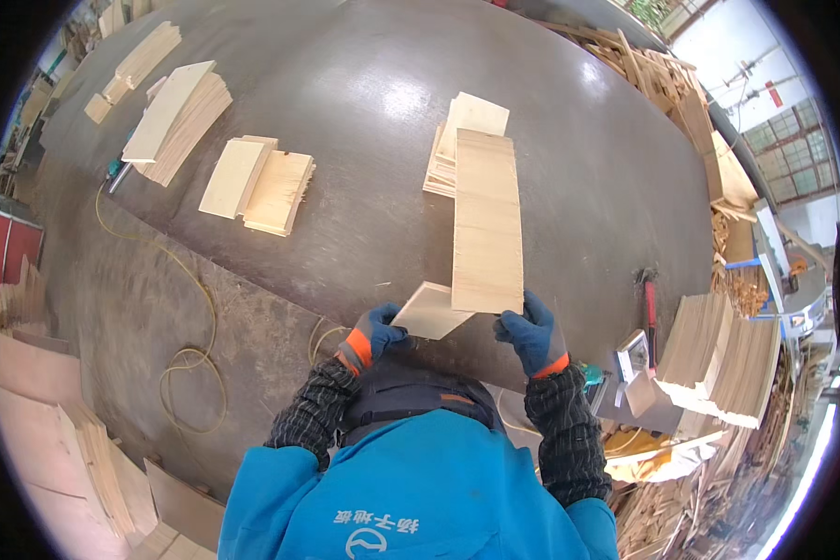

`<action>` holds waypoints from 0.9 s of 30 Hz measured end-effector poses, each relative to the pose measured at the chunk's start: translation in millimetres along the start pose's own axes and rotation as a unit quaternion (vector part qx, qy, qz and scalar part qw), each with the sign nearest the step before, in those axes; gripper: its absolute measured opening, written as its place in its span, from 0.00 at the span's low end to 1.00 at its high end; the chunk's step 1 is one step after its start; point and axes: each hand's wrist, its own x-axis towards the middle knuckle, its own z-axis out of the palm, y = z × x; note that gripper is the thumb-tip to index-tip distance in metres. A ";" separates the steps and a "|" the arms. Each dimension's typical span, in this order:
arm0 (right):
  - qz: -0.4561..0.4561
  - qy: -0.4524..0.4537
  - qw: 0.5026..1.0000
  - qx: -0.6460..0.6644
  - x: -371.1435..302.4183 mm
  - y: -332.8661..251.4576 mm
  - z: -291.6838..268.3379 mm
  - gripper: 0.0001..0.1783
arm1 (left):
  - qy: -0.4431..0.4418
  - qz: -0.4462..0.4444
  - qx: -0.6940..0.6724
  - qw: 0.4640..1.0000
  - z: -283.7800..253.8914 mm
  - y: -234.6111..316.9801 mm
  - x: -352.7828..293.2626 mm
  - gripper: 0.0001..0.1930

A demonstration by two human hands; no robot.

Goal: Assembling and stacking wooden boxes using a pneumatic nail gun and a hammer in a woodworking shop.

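My right hand (534, 334), in a blue glove with an orange cuff, grips the near end of a long pale plywood board (487, 224). My left hand (377, 330), gloved the same way, pinches the left end of a shorter plywood piece (431, 312). That shorter piece lies slantwise, and its right end meets or passes under the long board's near end; whether they are joined I cannot tell. Beyond the long board, partly covered by it, a small stack of plywood pieces (476, 114) rests on the dark table (373, 187).
Plywood stacks (285, 191) (182, 121) stand at the left and far left. A yellow hose (213, 308) loops across the table's left part. To the right are a red-handled hammer (651, 322), a nail gun (595, 378) and a large plywood stack (719, 359). Scrap wood (653, 70) lines the right edge.
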 end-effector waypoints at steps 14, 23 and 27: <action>-0.132 0.075 0.930 -0.334 18.0 4.8 0.6 0.33 | 0.050 0.071 0.268 0.960 26.4 -32.3 80.4 0.20; -0.140 0.078 0.956 -0.247 32.9 33.1 -2.3 0.36 | 0.062 0.229 0.391 0.889 83.0 35.5 55.1 0.30; -0.228 0.080 0.889 -0.390 29.7 30.3 -8.6 0.39 | 0.065 0.164 0.245 0.953 96.1 60.8 24.2 0.32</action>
